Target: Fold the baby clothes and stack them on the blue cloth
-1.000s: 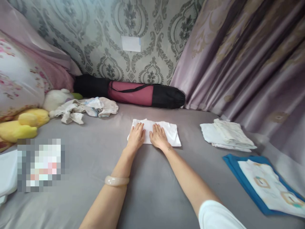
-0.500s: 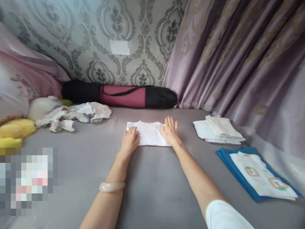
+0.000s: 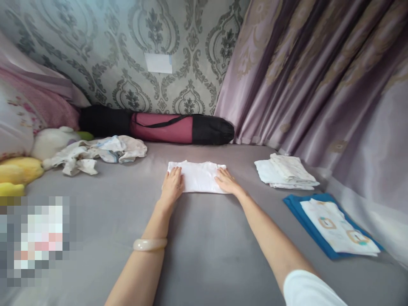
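A white folded garment point(image 3: 200, 177) lies flat on the grey sheet point(image 3: 204, 238) in front of me. Its exact kind does not show. On its left end rests my left hand point(image 3: 172, 182), palm down with the fingers stretched forward. My right hand point(image 3: 227, 180) lies over the right end, fingers extended and pointing inward across the cloth. Neither hand grips the fabric. A pale bangle point(image 3: 150, 245) circles my left forearm.
To the right are a stack of folded pale clothes point(image 3: 285, 172) and a printed white garment point(image 3: 339, 227) on blue cloth point(image 3: 318, 238). Crumpled clothes point(image 3: 105, 151), a plush toy point(image 3: 54, 142) and yellow plush point(image 3: 24, 170) sit left. A long black-and-maroon bag point(image 3: 162, 126) lies along the wall.
My right hand has turned from fingers pointing forward to pointing inward, and sits slightly lower on the cloth. My left hand stays on the left end. The view has shifted slightly.
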Motion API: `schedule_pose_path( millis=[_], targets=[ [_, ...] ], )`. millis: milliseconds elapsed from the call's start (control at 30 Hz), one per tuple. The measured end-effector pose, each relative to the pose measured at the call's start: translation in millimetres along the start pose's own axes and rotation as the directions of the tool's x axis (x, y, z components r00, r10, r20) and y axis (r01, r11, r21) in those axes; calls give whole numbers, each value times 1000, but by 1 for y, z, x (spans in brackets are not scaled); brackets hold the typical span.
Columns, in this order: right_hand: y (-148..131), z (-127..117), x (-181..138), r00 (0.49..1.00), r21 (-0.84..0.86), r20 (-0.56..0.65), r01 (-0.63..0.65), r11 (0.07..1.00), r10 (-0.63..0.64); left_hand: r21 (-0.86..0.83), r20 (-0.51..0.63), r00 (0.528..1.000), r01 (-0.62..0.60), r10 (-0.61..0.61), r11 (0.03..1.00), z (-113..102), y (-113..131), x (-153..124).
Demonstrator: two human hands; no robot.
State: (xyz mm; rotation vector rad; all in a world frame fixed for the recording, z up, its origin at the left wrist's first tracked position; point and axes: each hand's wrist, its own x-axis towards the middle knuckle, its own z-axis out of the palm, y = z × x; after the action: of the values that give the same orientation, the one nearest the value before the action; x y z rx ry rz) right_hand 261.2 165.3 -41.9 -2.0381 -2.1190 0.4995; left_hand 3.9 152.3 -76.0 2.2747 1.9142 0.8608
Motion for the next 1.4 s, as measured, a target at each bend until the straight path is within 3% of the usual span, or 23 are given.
schedule_pose_path(
  millis=[67,133,200,467,633,933,1167,1333,1400],
  targets=[
    [1,-8,2,983,60,-78,-163,985,167,-11,11,1000,4,-4,1000,-3,1,0],
    [2,-15,1,934,95,-144,-317,944,328,-25,18,1000,5,-5,1000,-5,2,0],
    [1,-17,-4,908,92,-136,-386,918,396,-39,13,1000,5,-4,999,-7,1,0],
    [-21,-11,-17,875,84,-117,-463,882,470,-43,45,999,-1,3,999,-10,2,-1],
    [-21,-14,-10,887,129,-81,-443,887,455,-58,49,999,22,-19,998,-10,-1,-1],
    [-11,-19,13,870,367,-64,-435,822,489,-117,7,999,47,-46,992,-10,-6,-2],
    [-1,-26,14,888,692,184,-421,586,420,-157,-60,988,135,-146,978,-13,-13,3],
    [-7,-33,13,916,888,331,-384,253,228,-167,-83,974,195,-211,966,-17,-18,4],
    [-12,-36,14,933,917,315,-346,199,175,-187,-87,970,210,-229,960,-17,-20,5]
  ],
)
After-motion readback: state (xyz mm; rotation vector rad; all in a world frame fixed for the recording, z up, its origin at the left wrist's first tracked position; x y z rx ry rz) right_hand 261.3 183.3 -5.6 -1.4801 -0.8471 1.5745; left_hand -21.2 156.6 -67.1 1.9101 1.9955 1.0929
